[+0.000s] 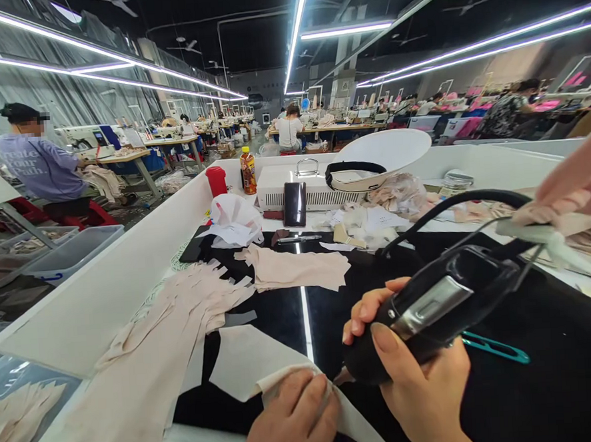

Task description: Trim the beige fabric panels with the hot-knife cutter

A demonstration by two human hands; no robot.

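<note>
My right hand (415, 380) is wrapped round a black handheld tool (441, 305) with a metal plate and a thick black cable (455, 204) running off behind it. The tool's tip points down and left at a pale beige fabric piece (265, 373) lying on the black work surface (559, 365). My left hand (292, 421) presses flat on that fabric's folded edge right beside the tip, fingers curled over the cloth. A teal thread snip (498, 348) lies just right of my right hand.
Stacks of beige cut pieces (181, 321) spread left and centre. At the back stand a white box unit (293, 184), a dark phone (294, 204), a red cup (216, 180), a drink bottle (247, 170) and a white dish lamp (386, 152). Another person's arm (573, 184) reaches in from the right. Workers sit at sewing tables behind.
</note>
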